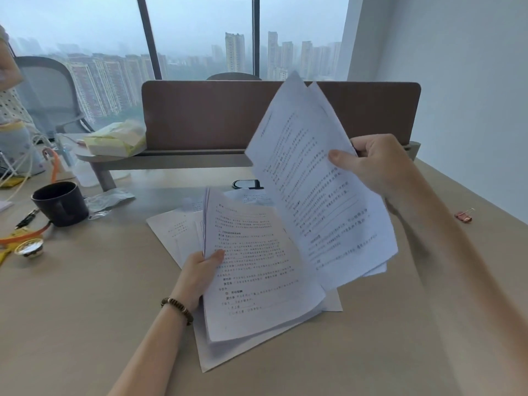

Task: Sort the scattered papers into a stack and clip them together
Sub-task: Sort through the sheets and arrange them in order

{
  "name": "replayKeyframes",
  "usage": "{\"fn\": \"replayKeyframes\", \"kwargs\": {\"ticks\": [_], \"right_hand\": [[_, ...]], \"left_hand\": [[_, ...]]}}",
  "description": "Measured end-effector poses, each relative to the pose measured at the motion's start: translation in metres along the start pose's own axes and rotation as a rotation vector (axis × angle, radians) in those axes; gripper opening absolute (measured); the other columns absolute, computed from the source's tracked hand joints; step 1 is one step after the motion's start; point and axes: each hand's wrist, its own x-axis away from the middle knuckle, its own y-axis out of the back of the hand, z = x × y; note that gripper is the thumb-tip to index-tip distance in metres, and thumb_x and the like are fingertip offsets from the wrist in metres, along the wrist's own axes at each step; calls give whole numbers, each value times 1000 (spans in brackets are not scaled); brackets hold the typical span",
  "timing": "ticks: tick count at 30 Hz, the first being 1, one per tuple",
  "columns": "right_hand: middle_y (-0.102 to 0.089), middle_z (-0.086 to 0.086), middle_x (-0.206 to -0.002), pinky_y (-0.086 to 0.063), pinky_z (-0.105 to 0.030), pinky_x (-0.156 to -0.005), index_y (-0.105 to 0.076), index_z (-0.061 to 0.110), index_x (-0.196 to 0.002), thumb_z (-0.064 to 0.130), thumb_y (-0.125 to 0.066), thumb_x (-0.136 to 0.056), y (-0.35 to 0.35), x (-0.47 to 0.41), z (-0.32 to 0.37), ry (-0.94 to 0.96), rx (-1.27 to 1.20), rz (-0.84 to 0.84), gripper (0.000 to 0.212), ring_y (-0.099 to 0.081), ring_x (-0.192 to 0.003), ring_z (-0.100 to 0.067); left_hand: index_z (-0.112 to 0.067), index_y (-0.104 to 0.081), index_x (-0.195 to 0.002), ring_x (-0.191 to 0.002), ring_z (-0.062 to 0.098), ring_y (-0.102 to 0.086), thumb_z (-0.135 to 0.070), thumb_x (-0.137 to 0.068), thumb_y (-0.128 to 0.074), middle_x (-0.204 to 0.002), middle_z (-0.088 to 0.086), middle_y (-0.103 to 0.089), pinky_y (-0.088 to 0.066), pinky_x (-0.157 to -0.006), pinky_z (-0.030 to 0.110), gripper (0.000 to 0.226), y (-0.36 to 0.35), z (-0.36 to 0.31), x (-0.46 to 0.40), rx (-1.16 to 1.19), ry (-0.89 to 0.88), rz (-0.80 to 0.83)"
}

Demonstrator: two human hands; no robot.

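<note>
The left hand [201,270] pinches a sheaf of white printed pages [257,270] by its left edge, the right hand [377,164] grips raised white sheets [311,190] tilted above-right, nearer the small pink binder clip [463,216] on the beige desk [85,310].

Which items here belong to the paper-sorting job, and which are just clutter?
Job: sheets in left hand, stack; sheets in right hand, bundle; loose papers on desk; binder clip.
Clutter: dark mug, tissue pack, pen.
</note>
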Motion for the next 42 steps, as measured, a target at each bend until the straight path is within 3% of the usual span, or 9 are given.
{"fn": "replayKeyframes", "kwargs": {"ticks": [6,9,15,18,23,28,34,36,42], "right_hand": [[-77,12,-87,-59,-16,-58,-73,19,-97,27,-70,-95,3,2,2,23,-95,15,8,-75,-71,-3],[-78,4,-92,-63,-25,-64,-73,13,-103,27,-70,-94,-6,2,-11,-25,-122,27,16,-77,-74,-11],[-78,-5,-96,-63,-47,-79,-65,15,-123,23,-68,-96,-45,4,-58,-207,-186,78,29,-77,-80,-24],[-77,-4,-103,-62,-48,-82,-65,16,-117,24,-61,-100,-67,13,-79,-292,-241,115,19,-76,-85,-25],[-76,6,-116,-56,-52,-98,-65,25,-125,39,-56,-101,-99,31,-91,-368,-429,252,29,-73,-105,-22],[-76,8,-112,-57,-49,-96,-67,25,-116,24,-63,-98,-106,39,-92,-328,-456,195,19,-73,-103,-18],[-77,9,-111,-60,-46,-89,-63,25,-119,16,-62,-100,-89,43,-80,-197,-533,135,21,-75,-99,-15],[-77,11,-110,-60,-42,-88,-64,28,-115,11,-60,-100,-83,44,-73,-146,-568,98,23,-74,-99,-14],[-77,10,-108,-61,-33,-80,-63,23,-117,12,-59,-101,-73,53,-60,-44,-688,-14,20,-74,-98,-14]], "left_hand": [[-6,-71,-104,-81,30,-77,-21,-99,-58,-93,11,-79,-61,-70,40,21,1,-8,9,106,2,20],[-5,-70,-111,-92,35,-75,-27,-98,-59,-103,16,-77,-59,-79,47,28,3,-12,13,243,10,58],[-16,-64,-126,-103,32,-72,-47,-88,-55,-118,11,-73,-62,-72,43,49,2,-18,21,429,-69,178],[-17,-63,-131,-111,35,-69,-56,-75,-73,-126,12,-69,-60,-82,48,69,2,-17,23,437,-110,204],[-10,-61,-131,-116,37,-66,-34,-91,-56,-127,16,-68,-55,-93,54,47,-3,-17,28,415,-89,292],[-1,-62,-127,-112,46,-65,-13,-89,-65,-126,27,-65,-52,-94,60,40,2,-18,28,419,-14,365],[-11,-73,-115,-110,35,-69,-30,-76,-82,-121,16,-71,-58,-86,46,45,-2,-35,34,303,-259,252],[-18,-76,-109,-111,30,-69,-22,-86,-71,-119,10,-73,-54,-90,46,24,-5,-45,41,262,-385,193],[-19,-75,-106,-108,24,-70,-4,-95,-55,-114,3,-75,-58,-87,39,27,-19,-58,54,249,-539,126]]}}
